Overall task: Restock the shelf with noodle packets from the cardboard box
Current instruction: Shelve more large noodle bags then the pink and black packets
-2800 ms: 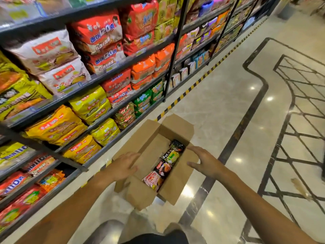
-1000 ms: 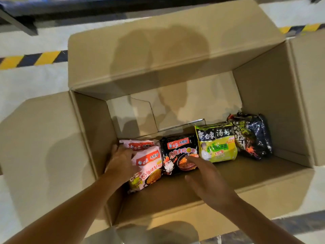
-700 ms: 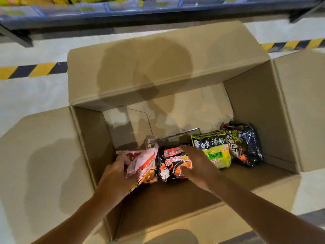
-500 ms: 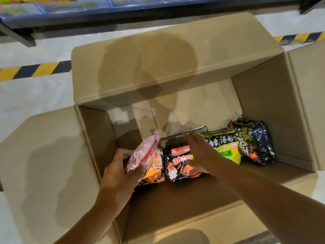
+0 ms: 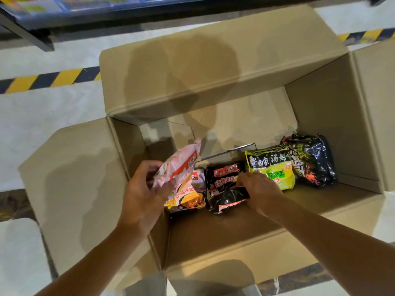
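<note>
While the cardboard box (image 5: 213, 86) is sitting on the pale floor (image 5: 42, 116) with all four flaps folded outward, a row of noodle packets is lying along its bottom near the front wall. From left to right: a pink packet with a noodle picture (image 5: 188, 194), a black packet with red label (image 5: 226, 184), a yellow-green packet (image 5: 270, 166) with large dark characters, and a glossy black packet with flame print (image 5: 310, 160) leaning near the right wall. The packets are lying side by side, edges touching or overlapping slightly.

The left hand (image 5: 142, 193) is gripping a second pink packet (image 5: 178, 164), fingers and thumb curled round its lower end; this packet is tilting upward, lifted clear above the pink one lying flat beneath it. The right hand (image 5: 259, 189) is reaching in from the front, fingers curled over the right edge of the black packet with red label, pinching it where it meets the yellow-green packet; that packet's near end is looking crumpled under the grip.

A dark shelf edge (image 5: 149, 11) is running across the top of the view, behind a yellow-and-black striped floor line (image 5: 49, 79)
</note>
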A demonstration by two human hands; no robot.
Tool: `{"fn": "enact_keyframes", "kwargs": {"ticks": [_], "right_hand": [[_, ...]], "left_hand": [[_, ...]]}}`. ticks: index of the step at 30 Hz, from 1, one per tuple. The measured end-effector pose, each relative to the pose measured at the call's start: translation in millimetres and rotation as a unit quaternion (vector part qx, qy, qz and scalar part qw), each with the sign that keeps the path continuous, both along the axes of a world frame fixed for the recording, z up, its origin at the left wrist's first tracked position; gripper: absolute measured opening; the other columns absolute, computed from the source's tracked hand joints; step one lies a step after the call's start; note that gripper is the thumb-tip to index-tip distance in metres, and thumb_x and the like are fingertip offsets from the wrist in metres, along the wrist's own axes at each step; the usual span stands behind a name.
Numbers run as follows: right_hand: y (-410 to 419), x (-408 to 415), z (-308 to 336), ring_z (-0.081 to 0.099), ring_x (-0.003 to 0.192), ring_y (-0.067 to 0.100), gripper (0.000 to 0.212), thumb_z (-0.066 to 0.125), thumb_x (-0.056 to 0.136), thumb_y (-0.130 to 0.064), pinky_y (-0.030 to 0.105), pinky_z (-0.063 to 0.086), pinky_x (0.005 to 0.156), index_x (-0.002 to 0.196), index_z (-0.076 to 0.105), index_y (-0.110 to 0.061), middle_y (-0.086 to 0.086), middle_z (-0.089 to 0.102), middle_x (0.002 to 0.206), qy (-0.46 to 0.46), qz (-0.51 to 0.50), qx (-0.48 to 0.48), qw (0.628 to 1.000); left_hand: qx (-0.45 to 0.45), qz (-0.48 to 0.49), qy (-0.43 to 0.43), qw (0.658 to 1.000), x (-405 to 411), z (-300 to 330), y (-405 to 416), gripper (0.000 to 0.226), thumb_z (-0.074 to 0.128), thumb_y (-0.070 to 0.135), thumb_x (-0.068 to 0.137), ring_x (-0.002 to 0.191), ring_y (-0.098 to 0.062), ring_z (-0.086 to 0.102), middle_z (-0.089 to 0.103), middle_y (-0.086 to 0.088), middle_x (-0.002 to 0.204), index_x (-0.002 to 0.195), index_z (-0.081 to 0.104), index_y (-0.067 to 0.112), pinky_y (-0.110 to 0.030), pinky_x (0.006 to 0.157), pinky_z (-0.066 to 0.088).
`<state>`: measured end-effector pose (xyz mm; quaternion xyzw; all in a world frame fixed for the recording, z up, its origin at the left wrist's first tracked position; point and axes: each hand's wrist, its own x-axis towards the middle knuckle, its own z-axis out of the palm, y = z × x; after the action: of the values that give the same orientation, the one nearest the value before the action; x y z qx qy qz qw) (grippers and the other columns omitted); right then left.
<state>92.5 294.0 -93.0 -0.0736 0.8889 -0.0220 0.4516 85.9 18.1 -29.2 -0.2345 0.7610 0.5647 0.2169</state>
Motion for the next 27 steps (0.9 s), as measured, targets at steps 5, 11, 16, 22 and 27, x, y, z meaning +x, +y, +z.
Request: {"fn": "enact_keyframes", "kwargs": {"ticks": [5,11,16,22,27], "right_hand": [[6.7,-2.4,65.8,0.059,0.104,0.013,0.049,0.076,0.081,-0.038,0.027,0.042,0.079,0.127,0.059,-0.036,-0.011,0.066,0.116,0.026,-0.12,-0.07,0.99],[10.7,-28.5,183.1,0.067,0.087,0.003,0.045,0.08,0.078,-0.042,0.025,0.052,0.072,0.12,0.067,-0.036,-0.017,0.07,0.101,0.102,-0.288,-0.164,0.938],[-0.6,-58.8,317.1,0.062,0.1,-0.014,0.046,0.07,0.082,-0.056,0.011,0.049,0.085,0.124,0.064,-0.039,-0.033,0.065,0.109,0.117,-0.293,-0.228,0.921],[-35.6,-80.0,491.2,0.066,0.09,-0.009,0.024,0.075,0.086,-0.036,0.022,0.054,0.084,0.108,0.067,-0.041,-0.034,0.07,0.094,0.172,-0.346,-0.286,0.877],[-62.0,-81.7,617.9,0.07,0.094,0.006,0.048,0.068,0.082,-0.06,0.041,0.06,0.082,0.123,0.064,-0.034,-0.016,0.074,0.105,0.202,-0.359,-0.338,0.846]], "left_hand": [[-0.011,0.019,0.065,0.998,-20.9,53.3,-26.2,0.032,0.081,0.012,0.076,0.084,-0.007,0.067,0.07,0.004,0.093,0.1,0.063,0.021,-0.021,0.067,0.056],[-0.031,0.039,0.093,0.994,-56.3,163.4,-53.1,0.03,0.076,0.005,0.082,0.082,0.001,0.07,0.075,0.012,0.092,0.105,0.068,0.022,-0.009,0.065,0.052],[-0.013,0.055,0.126,0.99,-82.5,290.5,-80.4,0.028,0.074,0.009,0.083,0.082,0.003,0.07,0.074,0.02,0.09,0.103,0.068,0.029,-0.008,0.065,0.052],[-0.039,0.035,0.172,0.984,-108.0,453.7,-128.8,0.028,0.073,0.0,0.083,0.069,0.012,0.062,0.068,-0.012,0.099,0.106,0.067,0.015,-0.005,0.064,0.048],[-0.051,0.039,0.213,0.975,-96.1,579.1,-159.5,0.031,0.074,0.027,0.083,0.086,0.004,0.068,0.074,0.01,0.101,0.113,0.068,0.025,-0.018,0.069,0.054]]}}
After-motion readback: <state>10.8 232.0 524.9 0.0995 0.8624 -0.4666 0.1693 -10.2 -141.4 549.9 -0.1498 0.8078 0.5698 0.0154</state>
